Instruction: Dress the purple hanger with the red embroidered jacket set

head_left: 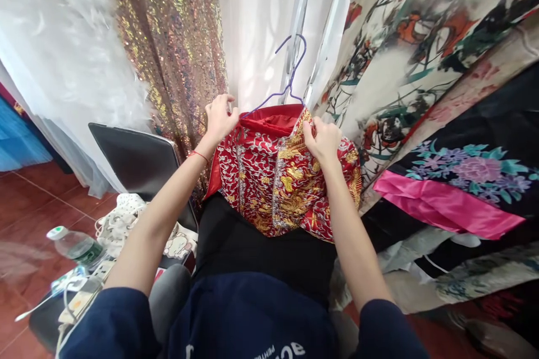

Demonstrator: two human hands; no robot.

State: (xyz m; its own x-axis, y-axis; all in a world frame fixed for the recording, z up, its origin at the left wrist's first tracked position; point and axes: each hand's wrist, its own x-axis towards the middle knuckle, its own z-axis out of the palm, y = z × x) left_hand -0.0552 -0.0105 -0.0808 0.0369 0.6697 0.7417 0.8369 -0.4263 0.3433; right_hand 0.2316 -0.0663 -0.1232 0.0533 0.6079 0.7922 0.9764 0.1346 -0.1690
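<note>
I have the red satin jacket embroidered in gold and silver [263,179] spread over the lap, its upper edge held up between both hands, and the thin purple wire hanger [290,87] already runs into its open neckline, so I judge the two joined. The shoulders look uneven and the right side bunches, so the cloth seems not yet evened out; whether the hook hangs on anything, I can't tell. My right hand [325,143] has its fingers clamped on the jacket's gold-worked edge; my left hand [219,120] touches the opposite shoulder, fingers curled, though I can't tell if they grip. Stiff raised scrollwork covers the front, against smooth, glossy lining, while a gold sequinned fabric [168,28] glitters grainily behind.
</note>
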